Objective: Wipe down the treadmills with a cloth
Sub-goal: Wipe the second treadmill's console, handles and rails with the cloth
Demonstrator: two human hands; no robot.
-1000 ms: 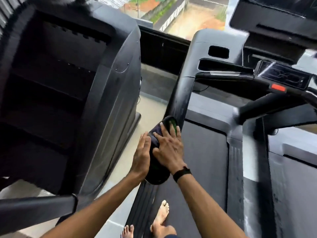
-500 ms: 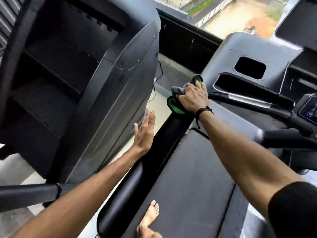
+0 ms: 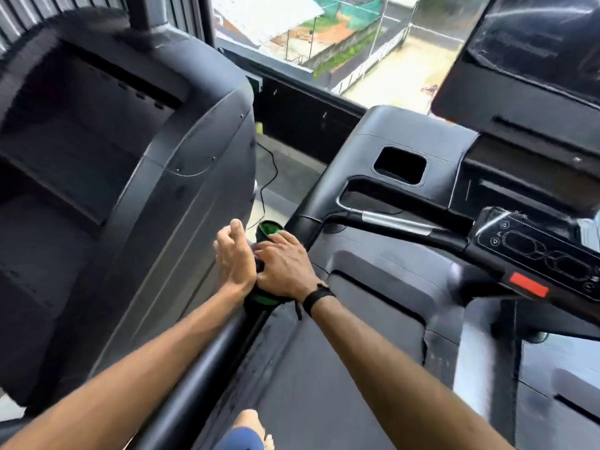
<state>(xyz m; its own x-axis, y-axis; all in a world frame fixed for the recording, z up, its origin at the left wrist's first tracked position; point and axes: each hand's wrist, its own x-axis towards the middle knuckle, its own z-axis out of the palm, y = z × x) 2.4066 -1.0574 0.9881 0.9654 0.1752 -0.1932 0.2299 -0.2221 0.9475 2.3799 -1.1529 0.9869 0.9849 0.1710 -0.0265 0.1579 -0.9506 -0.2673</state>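
The treadmill's black left handrail [image 3: 194, 384] runs from bottom centre up to the console [image 3: 383, 151]. A dark cloth with green patches [image 3: 270, 229] is wrapped over the rail just below its upper bend. My right hand [image 3: 285, 266] lies on top of the cloth with its fingers curved round it and the rail. My left hand [image 3: 234, 258] sits tight beside it on the rail's outer side, fingers curled onto the cloth; its fingertips are hidden. The running belt [image 3: 324, 378] lies to the right of the rail.
A big black machine housing [image 3: 113, 196] stands close on the left, leaving a narrow floor gap with a cable [image 3: 271, 177]. The control panel with a red button [image 3: 527, 285] and a screen [image 3: 526, 60] are at right. My bare foot [image 3: 250, 420] is on the belt.
My right hand has slid the cloth back down the rail from the upper bend. My left hand has come up from lower on the rail's side and closed in beside it.
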